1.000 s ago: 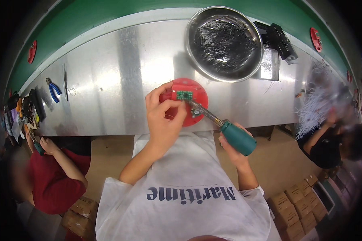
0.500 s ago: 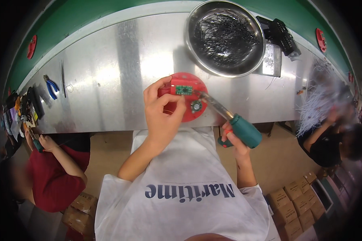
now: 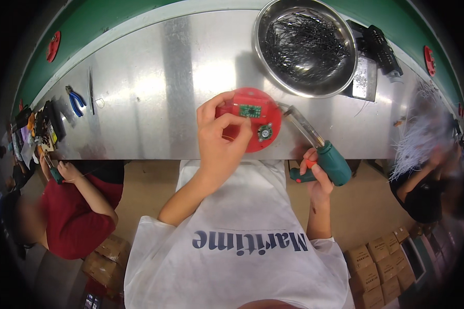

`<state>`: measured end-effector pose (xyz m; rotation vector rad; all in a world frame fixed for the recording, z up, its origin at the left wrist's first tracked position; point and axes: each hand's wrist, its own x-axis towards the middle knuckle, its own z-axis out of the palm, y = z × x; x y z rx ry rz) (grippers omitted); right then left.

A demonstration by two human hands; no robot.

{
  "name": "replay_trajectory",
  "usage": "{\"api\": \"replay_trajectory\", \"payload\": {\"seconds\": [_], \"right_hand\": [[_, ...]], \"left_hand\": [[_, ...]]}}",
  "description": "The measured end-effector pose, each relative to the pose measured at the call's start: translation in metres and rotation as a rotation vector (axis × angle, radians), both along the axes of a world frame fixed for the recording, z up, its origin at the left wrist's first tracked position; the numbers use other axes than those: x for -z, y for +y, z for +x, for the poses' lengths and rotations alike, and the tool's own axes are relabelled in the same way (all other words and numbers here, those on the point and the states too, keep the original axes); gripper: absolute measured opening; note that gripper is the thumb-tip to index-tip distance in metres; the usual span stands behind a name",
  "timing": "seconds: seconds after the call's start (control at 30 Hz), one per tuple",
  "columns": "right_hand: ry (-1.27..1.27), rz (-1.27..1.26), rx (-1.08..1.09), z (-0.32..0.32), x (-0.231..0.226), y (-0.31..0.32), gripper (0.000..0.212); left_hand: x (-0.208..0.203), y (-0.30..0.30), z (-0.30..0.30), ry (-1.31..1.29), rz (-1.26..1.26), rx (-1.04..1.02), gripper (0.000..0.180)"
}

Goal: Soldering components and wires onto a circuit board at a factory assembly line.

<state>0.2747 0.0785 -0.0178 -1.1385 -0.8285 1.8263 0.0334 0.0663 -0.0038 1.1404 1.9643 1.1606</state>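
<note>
My left hand (image 3: 219, 147) steadies a round red plastic housing (image 3: 272, 108) over the near part of the metal bench. Its thumb and index finger are pinched together at the lower edge of a small green circuit board (image 3: 250, 111); a thin wire shows by them. Below the board, to its right, sits a round metal-and-green component (image 3: 264, 133). My right hand (image 3: 319, 177) is wrapped round the grip of a green soldering gun (image 3: 336, 164), a finger by its orange trigger. The gun's tip points at the housing's right edge, away from the board; whether it touches is unclear.
A steel bowl (image 3: 260, 49) of short black wires stands at the back, beside a black tool (image 3: 382, 49) and a metal box (image 3: 365, 77). Blue-handled pliers (image 3: 75, 101) and tweezers (image 3: 91, 90) lie left. Co-workers sit on both sides, the right one near white wires (image 3: 423, 136).
The soldering gun's tip has drawn back from the circuit board to the right rim of the housing. My left hand keeps its pinch on the board's edge. The whole view has shifted slightly.
</note>
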Motion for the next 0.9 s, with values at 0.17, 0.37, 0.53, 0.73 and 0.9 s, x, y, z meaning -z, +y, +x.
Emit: {"api": "replay_trajectory", "payload": {"seconds": [0.17,0.37,0.53,0.73,0.9], "right_hand": [[0.006,0.007,0.013,0.001,0.006,0.001,0.026],[0.067,-0.002,0.079,0.001,0.01,-0.003,0.028],[0.098,0.022,0.12,0.003,0.014,-0.005,0.029],[0.085,-0.022,0.176,-0.01,0.008,-0.006,0.035],[0.132,0.004,0.228,-0.003,0.018,-0.007,0.034]], "left_hand": [[-0.004,0.004,-0.002,-0.014,-0.046,0.025,0.003],[-0.003,0.0,-0.006,0.03,-0.053,0.086,0.005],[-0.011,0.004,-0.022,-0.001,-0.041,0.243,0.016],[-0.03,0.02,-0.014,0.442,-0.133,0.297,0.053],[-0.014,0.052,-0.048,0.514,-0.108,0.263,0.058]]}}
